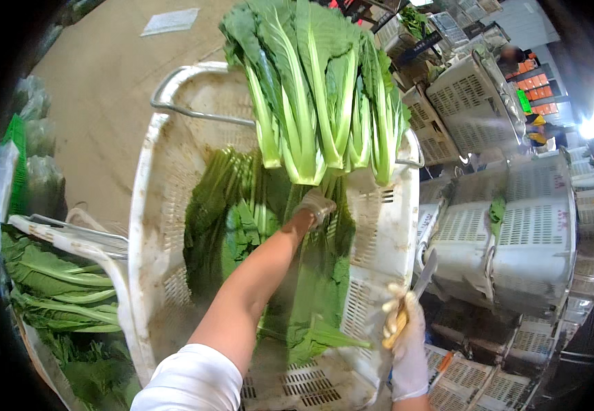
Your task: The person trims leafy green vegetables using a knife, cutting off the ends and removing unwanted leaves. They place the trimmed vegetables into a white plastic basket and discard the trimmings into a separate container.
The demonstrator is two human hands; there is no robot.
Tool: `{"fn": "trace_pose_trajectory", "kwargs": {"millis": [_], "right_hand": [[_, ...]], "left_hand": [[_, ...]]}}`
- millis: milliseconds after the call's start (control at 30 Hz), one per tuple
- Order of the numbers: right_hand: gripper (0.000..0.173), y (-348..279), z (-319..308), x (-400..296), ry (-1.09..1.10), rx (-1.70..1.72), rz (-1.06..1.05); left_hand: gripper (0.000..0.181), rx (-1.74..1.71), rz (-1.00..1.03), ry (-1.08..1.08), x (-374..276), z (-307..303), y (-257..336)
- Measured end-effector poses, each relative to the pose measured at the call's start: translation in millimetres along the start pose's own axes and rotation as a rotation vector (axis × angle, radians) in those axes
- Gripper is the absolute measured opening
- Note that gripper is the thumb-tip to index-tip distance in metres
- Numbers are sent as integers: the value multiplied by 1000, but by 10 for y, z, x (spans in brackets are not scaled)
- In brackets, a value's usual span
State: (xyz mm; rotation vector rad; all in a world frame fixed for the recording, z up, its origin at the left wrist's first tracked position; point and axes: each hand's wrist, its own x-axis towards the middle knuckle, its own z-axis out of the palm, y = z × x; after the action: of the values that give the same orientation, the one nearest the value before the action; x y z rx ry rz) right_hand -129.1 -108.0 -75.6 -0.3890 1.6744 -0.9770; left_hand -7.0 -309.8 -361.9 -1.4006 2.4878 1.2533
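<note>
My left hand (318, 206), in a thin pale glove, reaches down into a deep white plastic crate (145, 169). It is at the stem ends of leafy greens (322, 272) standing packed inside; whether its fingers grip any stems cannot be made out. Above it, a row of trimmed mustard-type greens (304, 103) lies across the crate's far rim, pale cut ends towards me. Gloved too, my right hand (405, 329) is beside the crate's right rim. It holds a knife (425, 272) by its yellowish handle, blade pointing up and away.
On the left, another white crate (122, 287) holds more greens (66, 287). Stacked white crates (523, 221) stand close on the right, with a bit of leaf (497, 213) on them. A metal handle (199, 114) spans the main crate's far end. A sheet (170, 22) lies on the floor.
</note>
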Motion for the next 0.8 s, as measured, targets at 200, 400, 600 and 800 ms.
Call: {"fn": "trace_pose_trajectory", "kwargs": {"millis": [200,400,600,800], "right_hand": [[36,103,66,-434,-41,182,-119],[59,-203,-32,-860,-30,108,-511],[40,-278,-613,-1628,-220,270,-306],[45,146,-1464,-2203,-270,193,-95]], "left_hand": [[57,-966,-179,21,-1102,-547,735],[53,-375,246,222,-2534,-879,2015],[66,-285,537,256,-3261,-1110,2957],[52,142,449,-374,-3534,-508,3446]]}}
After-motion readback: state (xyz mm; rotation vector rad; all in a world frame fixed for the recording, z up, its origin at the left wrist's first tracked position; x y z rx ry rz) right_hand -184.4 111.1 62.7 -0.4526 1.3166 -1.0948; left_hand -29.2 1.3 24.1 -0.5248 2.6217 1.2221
